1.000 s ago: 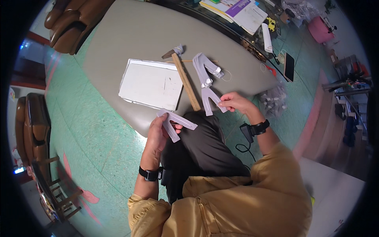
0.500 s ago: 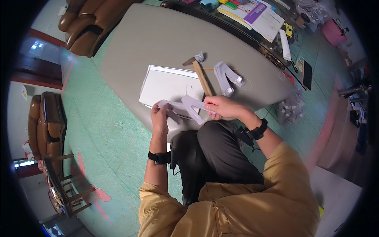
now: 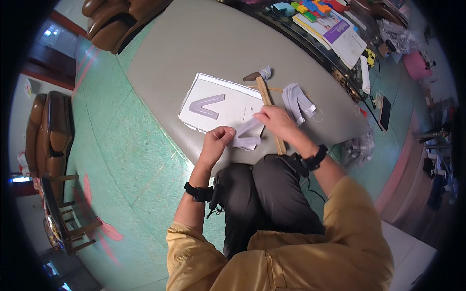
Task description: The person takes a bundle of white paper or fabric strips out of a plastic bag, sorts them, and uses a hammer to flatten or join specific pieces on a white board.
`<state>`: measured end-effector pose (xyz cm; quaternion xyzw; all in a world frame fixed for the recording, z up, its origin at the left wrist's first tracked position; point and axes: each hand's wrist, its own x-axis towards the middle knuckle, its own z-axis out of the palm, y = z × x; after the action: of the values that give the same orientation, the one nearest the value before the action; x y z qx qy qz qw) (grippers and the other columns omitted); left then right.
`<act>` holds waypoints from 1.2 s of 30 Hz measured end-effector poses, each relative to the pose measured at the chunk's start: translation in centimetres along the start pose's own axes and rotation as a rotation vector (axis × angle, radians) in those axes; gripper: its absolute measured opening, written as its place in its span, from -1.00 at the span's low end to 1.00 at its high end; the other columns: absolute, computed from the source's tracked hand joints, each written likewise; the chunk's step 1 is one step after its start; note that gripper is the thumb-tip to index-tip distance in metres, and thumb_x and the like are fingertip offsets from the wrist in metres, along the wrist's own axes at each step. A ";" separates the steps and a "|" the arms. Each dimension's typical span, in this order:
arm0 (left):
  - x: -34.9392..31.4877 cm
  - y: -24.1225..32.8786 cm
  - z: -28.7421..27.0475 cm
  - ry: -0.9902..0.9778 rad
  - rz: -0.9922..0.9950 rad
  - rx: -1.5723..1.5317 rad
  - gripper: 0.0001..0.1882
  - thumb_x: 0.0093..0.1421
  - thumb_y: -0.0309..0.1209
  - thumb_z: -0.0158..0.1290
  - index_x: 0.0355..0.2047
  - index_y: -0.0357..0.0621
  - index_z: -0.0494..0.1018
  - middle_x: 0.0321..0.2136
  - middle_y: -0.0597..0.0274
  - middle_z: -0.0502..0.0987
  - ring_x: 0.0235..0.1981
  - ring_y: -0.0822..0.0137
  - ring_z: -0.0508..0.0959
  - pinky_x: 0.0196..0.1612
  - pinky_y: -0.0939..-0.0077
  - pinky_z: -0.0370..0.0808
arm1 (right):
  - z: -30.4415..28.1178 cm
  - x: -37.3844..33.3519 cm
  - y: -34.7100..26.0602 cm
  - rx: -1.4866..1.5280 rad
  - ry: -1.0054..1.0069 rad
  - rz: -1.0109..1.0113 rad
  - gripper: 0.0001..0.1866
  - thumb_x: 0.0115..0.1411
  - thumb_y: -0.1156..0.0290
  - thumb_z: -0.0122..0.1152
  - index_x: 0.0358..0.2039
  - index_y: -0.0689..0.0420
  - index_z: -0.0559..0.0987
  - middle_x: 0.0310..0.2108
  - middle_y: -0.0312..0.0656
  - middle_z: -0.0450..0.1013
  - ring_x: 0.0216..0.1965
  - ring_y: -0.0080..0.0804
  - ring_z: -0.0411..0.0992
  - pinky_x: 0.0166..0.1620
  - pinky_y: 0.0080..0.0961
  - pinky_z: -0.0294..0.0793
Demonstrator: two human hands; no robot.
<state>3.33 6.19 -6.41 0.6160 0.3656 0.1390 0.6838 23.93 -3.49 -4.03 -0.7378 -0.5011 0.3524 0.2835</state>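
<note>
Grey tabletop (image 3: 194, 41), hammer (image 3: 263, 90) beneath right fingers (image 3: 265, 115), toy bricks (image 3: 310, 8)

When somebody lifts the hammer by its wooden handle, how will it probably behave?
The hammer probably feels head-heavy, since its dark head looks metallic. Its straight wooden handle suggests it would be stiff. It seems unlikely to roll, as the head juts sideways.

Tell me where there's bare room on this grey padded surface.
Widest free patch: the stretch of grey padded surface beyond the white tray and hammer. A smaller one lies between the lavender bundle and the surface's far right edge. Crowded: the near middle, where left hand and right hand hold a lavender piece by the hammer.
</note>
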 end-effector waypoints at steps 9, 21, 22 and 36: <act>1.7 -0.3 2.1 0.588 0.536 0.994 -0.72 -0.03 -0.47 0.09 -0.25 -0.24 0.42 -0.29 0.04 0.42 -0.24 0.07 0.40 -0.19 0.24 0.38 | 3.5 -1.7 4.0 -0.427 0.285 0.313 -0.69 0.03 0.33 0.10 -0.28 0.27 0.37 -0.27 0.16 0.40 -0.25 0.05 0.44 -0.15 -0.19 0.43; -1.2 -1.9 0.7 0.172 0.702 1.158 -0.61 0.03 -0.49 -0.06 -0.10 -0.36 0.35 -0.06 0.07 0.38 -0.01 0.14 0.34 0.00 0.32 0.32 | 0.1 -7.5 0.5 0.345 0.109 0.348 -0.61 0.18 0.14 0.03 -0.46 0.27 0.32 -0.65 0.06 0.35 -0.56 0.07 0.35 -0.48 -0.20 0.30; -1.0 -1.5 1.0 0.149 0.661 1.180 -0.58 0.01 -0.49 -0.04 -0.07 -0.35 0.34 -0.04 0.07 0.36 0.01 0.14 0.32 0.03 0.32 0.31 | 0.6 -7.7 1.3 0.335 0.113 0.347 -0.61 0.18 0.14 0.03 -0.46 0.27 0.32 -0.65 0.06 0.35 -0.56 0.07 0.35 -0.48 -0.20 0.30; -0.8 -3.2 0.9 0.179 0.633 1.100 -0.51 -0.07 -0.51 0.02 -0.05 -0.37 0.32 -0.02 0.02 0.32 0.03 0.07 0.29 0.08 0.32 0.28 | 2.7 -7.9 -1.0 -0.122 0.115 0.058 -0.65 0.22 0.21 -0.02 -0.46 0.29 0.30 -0.58 0.19 0.37 -0.48 0.20 0.36 -0.46 -0.08 0.29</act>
<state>2.55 4.34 -9.24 0.9410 0.2397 0.1771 0.1606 19.27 -10.39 -2.94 -0.7869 -0.4830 0.2864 0.2560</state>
